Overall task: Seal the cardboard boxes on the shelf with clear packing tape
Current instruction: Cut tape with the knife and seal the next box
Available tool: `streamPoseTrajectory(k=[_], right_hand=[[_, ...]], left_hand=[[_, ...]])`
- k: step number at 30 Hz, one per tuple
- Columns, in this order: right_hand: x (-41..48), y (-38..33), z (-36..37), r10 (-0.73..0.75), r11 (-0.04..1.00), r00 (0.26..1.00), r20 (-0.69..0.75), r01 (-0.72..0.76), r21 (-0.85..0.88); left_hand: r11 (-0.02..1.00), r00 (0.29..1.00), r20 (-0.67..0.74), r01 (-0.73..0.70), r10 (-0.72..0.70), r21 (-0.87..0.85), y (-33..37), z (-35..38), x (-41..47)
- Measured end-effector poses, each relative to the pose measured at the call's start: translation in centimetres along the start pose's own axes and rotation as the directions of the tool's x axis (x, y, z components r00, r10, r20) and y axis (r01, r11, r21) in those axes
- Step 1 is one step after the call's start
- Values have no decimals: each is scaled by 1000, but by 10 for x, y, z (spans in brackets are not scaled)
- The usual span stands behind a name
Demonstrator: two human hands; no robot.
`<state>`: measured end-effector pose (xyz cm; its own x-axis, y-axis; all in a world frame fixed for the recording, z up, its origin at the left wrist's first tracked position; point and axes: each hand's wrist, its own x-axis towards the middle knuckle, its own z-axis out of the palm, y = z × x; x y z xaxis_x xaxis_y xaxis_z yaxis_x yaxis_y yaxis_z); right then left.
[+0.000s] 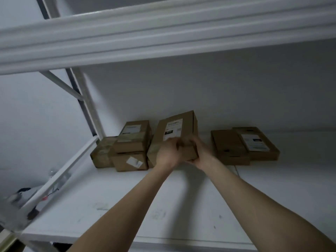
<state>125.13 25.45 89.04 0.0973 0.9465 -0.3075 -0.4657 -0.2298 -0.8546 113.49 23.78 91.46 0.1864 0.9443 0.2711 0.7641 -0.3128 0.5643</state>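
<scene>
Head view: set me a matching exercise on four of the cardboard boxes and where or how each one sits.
Things
1. box with black-marked label
2. box with crooked white sticker
3. box with taped top
4. low wide labelled box

States
a. farthest right on the shelf
b. bottom of the left stack
c. gripped by left hand and right hand, tilted up
d. resting on top of another box

Pairs: 1-c, 2-b, 3-d, 4-a
</scene>
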Motion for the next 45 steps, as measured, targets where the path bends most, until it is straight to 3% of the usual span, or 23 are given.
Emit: streamPoseTrajectory(k=[6, 10, 15, 18, 21, 24, 28, 30, 33, 39, 45], right_hand=[[38, 28, 25, 55, 997, 998, -24, -56, -61], [49, 33, 32, 10, 989, 999, -38, -16, -149], [45, 21, 33, 0, 892, 998, -55, -25, -451], [41, 7, 21, -138, 805, 981, -140, 29, -592], [35, -14, -4, -274, 709, 949, -157, 89, -700], [27, -33, -37, -278, 621, 942, -186, 29, -783], [19, -49, -93, -307, 497, 917, -255, -74, -864], [13, -52, -127, -305, 543, 894, -329, -120, -831], [6, -59, -182, -342, 722, 841, -419, -51, -690], [14, -81, -269, -214, 853, 884, -416, -38, -520], [37, -112, -352, -214, 827, 902, -375, -37, -561]], left_hand=[[991, 987, 155, 24, -45, 134, -58, -1, 24], [986, 985, 150, 68, -91, 153, -76, 7, 36], [943, 982, 111, 110, -152, 315, -74, 9, 45], [910, 982, 53, 147, -181, 387, -59, 12, 52], [963, 999, 14, 25, -30, 267, -36, 25, 63], [995, 995, 26, -98, 97, 31, -3, 45, 69], [991, 976, 177, -117, 127, -69, 37, 86, 68], [996, 959, 272, -60, 77, -71, 54, 110, 67], [998, 952, 305, -3, 23, -64, 70, 144, 71], [966, 927, 309, 247, -214, -74, 78, 188, 96], [967, 943, 312, 36, -116, 252, 124, 234, 88]])
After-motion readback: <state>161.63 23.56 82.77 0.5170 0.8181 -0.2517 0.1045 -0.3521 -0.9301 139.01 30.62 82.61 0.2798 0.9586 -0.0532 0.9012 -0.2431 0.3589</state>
